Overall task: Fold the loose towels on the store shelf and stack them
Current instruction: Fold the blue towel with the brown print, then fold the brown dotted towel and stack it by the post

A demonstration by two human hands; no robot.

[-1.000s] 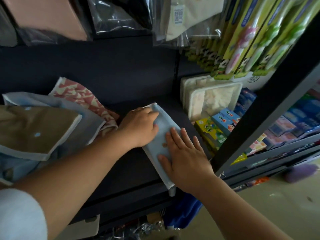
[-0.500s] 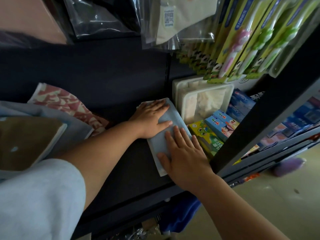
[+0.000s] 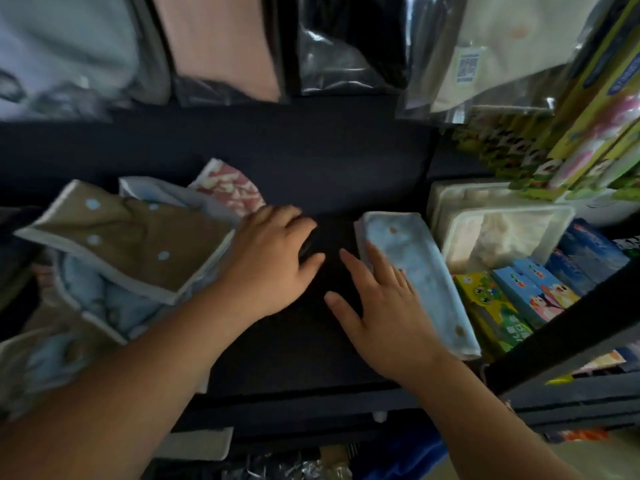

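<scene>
resting flat and open, the right hand (image 3: 384,317) touches the folded blue towel (image 3: 415,268); left hand (image 3: 270,258) empty, loosely curled.

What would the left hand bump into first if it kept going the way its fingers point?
Probably nothing soon: the left hand points right, across bare dark shelf. The first thing in that line looks like the folded blue towel, though the picture is blurry and depth is hard to judge.

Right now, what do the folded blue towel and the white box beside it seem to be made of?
Folded blue towel: soft woven cloth, matte, likely cotton; its edges are thick and rounded. White box: probably translucent plastic, smooth and faintly glossy; pale contents show through its top.
</scene>
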